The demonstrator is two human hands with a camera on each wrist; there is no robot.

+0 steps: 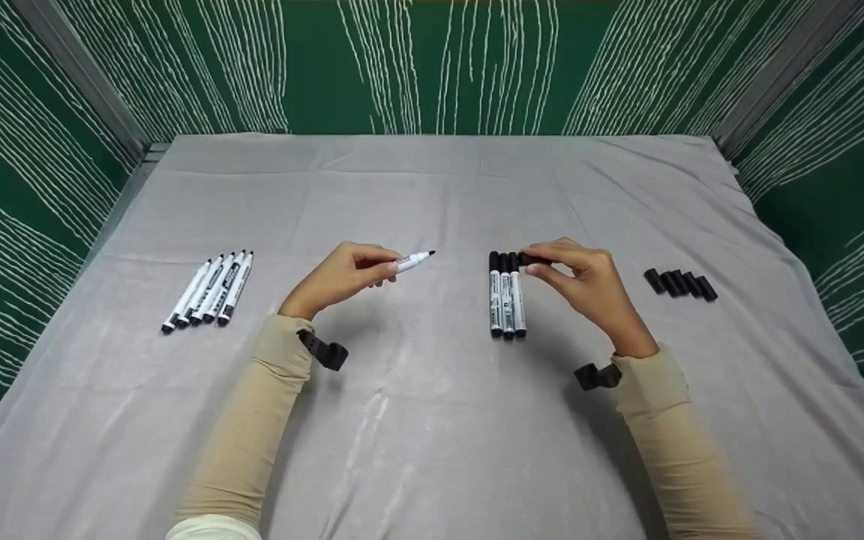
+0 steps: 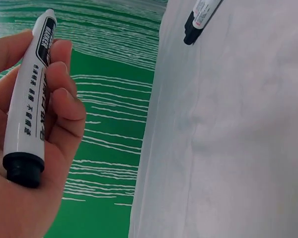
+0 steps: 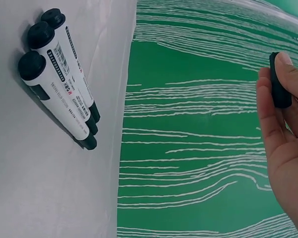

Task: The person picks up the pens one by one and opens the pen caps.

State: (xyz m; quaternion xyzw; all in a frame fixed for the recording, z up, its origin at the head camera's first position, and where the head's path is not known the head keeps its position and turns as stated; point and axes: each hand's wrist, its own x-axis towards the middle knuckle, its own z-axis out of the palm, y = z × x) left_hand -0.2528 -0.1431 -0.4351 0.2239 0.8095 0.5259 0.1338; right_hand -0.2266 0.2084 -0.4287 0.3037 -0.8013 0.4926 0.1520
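Above the grey-clothed tabletop (image 1: 432,450), an uncapped marker (image 1: 412,262) sat pinched in the left hand (image 1: 346,271) and a black cap (image 1: 532,259) in the right hand (image 1: 586,276), beside three capped markers (image 1: 506,300), where steady grips with tip (image 1: 432,253) and cap squarely aligned looked wisest.

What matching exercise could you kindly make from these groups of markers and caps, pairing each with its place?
1. Uncapped whiteboard marker group
2. Capped whiteboard marker trio
3. Loose cap row
4. Single black cap

A. Between left hand and right hand
B. Pinched by the right hand
C. Right of the right hand
D. Left of the left hand

1-D; 2-A; 3-C; 4-B
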